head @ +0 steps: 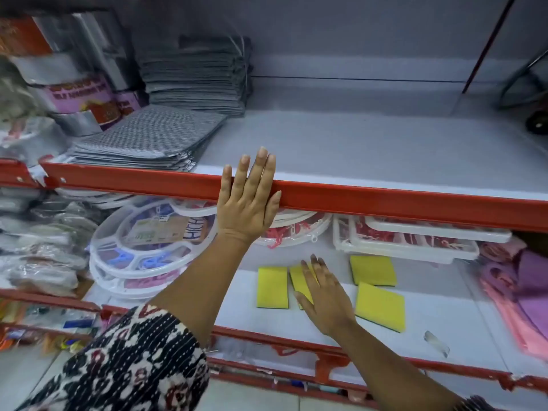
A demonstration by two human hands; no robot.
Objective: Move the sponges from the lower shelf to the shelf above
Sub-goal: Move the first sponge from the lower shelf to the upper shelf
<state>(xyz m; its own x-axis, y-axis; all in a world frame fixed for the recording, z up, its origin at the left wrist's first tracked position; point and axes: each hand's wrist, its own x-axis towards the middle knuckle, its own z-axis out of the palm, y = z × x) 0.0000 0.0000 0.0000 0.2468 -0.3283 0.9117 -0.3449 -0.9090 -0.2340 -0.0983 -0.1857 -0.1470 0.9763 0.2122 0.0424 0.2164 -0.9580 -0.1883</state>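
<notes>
Sponges, four yellow ones with dark green undersides, lie flat on the lower shelf (444, 327). Right hand (324, 298) reaches in over the shelf lip, palm down, fingers loosely spread, lying across the second sponge (298, 278) so that only its far left corner and edge show; whether the fingers actually press on it or hover just above is hard to say from this angle. First sponge (272, 287) sits just left of that hand, close beside the covered one, long side running front to back. Third sponge (372, 270) lies farther back and to the right of the hand, apart from the fingertips. Fourth sponge (380, 306) sits just right of the wrist, turned at an angle, nearest the front. Left hand (247, 200) is flat and open, fingers straight and close together, palm against the red front rail (385, 200) of the upper shelf (355, 149), fingertips over its edge. Upper shelf carries stacked grey cloths (154, 137) at left; its right part is bare. Round white plastic racks (139, 241) stand left of the sponges.
</notes>
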